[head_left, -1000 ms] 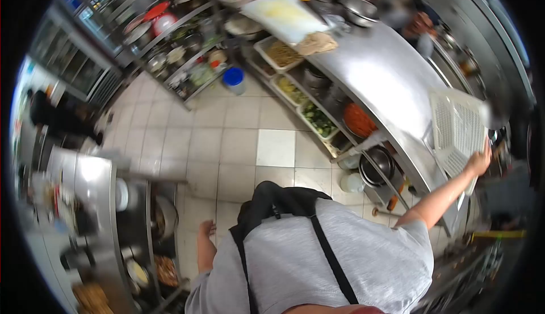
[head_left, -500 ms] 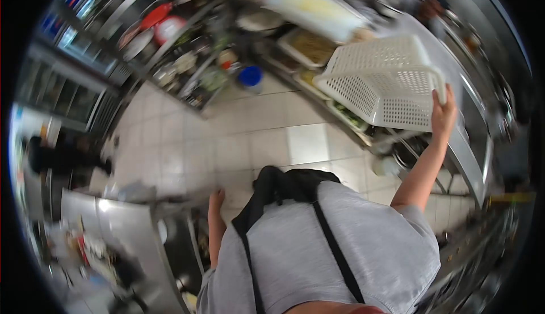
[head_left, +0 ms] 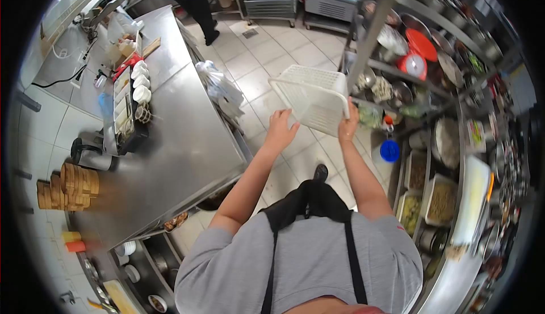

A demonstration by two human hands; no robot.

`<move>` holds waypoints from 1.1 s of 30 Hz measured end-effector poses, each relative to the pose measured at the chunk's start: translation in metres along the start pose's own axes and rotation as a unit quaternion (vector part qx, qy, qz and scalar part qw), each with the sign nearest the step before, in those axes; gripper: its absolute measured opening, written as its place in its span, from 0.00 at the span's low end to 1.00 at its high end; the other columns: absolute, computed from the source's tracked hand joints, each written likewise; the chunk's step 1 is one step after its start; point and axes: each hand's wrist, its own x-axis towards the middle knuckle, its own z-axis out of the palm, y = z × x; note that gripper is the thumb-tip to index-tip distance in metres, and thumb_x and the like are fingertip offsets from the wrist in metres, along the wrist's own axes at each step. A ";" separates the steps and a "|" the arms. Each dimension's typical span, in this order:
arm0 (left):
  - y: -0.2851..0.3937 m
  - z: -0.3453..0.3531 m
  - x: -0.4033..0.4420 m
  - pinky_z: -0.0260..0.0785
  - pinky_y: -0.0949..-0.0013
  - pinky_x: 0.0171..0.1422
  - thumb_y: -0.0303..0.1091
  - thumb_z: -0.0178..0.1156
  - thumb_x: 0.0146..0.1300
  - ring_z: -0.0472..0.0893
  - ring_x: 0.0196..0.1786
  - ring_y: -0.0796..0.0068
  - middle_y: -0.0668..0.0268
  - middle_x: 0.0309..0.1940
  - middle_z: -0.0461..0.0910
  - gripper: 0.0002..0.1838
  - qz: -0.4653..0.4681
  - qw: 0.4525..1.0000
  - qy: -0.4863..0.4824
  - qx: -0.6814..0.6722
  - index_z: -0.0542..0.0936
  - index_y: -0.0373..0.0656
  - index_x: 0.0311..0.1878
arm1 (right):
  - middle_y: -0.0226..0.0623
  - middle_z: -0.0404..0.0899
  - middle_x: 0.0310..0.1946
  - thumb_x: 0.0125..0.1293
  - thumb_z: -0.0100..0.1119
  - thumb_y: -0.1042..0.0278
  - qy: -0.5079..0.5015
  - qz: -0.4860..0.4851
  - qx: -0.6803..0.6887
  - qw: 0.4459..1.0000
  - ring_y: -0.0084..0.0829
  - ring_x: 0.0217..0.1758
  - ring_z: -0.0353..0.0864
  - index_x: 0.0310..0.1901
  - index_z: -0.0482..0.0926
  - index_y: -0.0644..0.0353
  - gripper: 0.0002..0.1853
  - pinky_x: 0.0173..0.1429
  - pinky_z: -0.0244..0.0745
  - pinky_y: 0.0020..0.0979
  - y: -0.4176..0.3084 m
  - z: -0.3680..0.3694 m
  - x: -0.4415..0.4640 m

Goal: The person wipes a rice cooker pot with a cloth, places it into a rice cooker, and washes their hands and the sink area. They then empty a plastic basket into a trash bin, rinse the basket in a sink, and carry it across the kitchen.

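A white perforated plastic basket [head_left: 318, 95] is tilted in mid-air over the tiled floor in front of me, its mouth turned toward me. My right hand [head_left: 348, 125] is closed on the right end of its rim. Beside the near left part of the rim is my left hand [head_left: 282, 129], with thumb and fingers apart. Whether its fingertips touch the basket, I cannot tell. Nothing can be made out inside the basket.
To the left stands a steel worktable [head_left: 181, 127], with bamboo steamers [head_left: 68, 186] and a condiment rack. Plastic bags [head_left: 218, 87] hang at its edge. Shelves with a red scale [head_left: 413, 65] and a blue-lidded container [head_left: 389, 151] line the right. Another person [head_left: 193, 2] stands far back.
My view has swung left, from the prep counter toward the aisle. The basket has come round with my right hand. My left hand has risen from my side to the basket.
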 end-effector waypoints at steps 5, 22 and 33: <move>-0.053 -0.031 0.064 0.60 0.66 0.57 0.36 0.58 0.54 0.69 0.52 0.56 0.53 0.46 0.70 0.20 -0.029 0.999 0.033 -0.006 0.72 0.38 0.49 | 0.46 0.66 0.53 0.59 0.47 0.76 -0.051 0.225 0.048 0.972 0.44 0.51 0.68 0.62 0.60 0.54 0.27 0.57 0.58 0.35 0.010 0.152 0.086; -0.204 -0.138 0.206 0.64 0.78 0.46 0.31 0.53 0.60 0.73 0.40 0.81 0.66 0.39 0.76 0.15 -0.356 0.857 0.297 -0.225 0.73 0.36 0.49 | 0.48 0.57 0.61 0.68 0.29 0.53 -0.042 0.816 0.440 0.372 0.57 0.60 0.60 0.59 0.57 0.57 0.24 0.52 0.60 0.67 0.108 0.492 0.267; -0.355 -0.188 0.427 0.65 0.76 0.46 0.34 0.54 0.60 0.74 0.39 0.80 0.66 0.39 0.77 0.14 -0.269 0.910 0.224 -0.223 0.75 0.39 0.48 | 0.48 0.58 0.60 0.68 0.23 0.53 -0.046 0.703 0.458 0.542 0.52 0.62 0.58 0.63 0.53 0.58 0.26 0.56 0.60 0.63 0.142 0.558 0.400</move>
